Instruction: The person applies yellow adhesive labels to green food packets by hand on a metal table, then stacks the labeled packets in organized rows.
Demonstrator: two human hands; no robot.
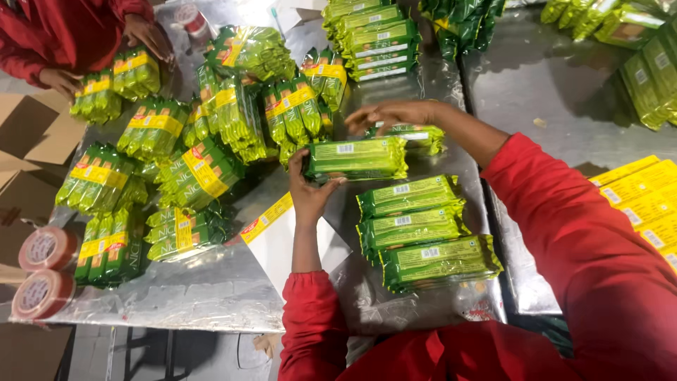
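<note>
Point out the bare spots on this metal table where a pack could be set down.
Bare metal lies on the right table, between the green stacks and the yellow packs. Another patch lies at the near left edge, below the banded bundles. The centre is crowded.

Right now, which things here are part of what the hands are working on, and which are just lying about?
In hand:
left hand on the green packet
right hand over another packet
three green packets lined up below

Lying about:
tape rolls
yellow packets
cardboard boxes
another person's hands
</note>
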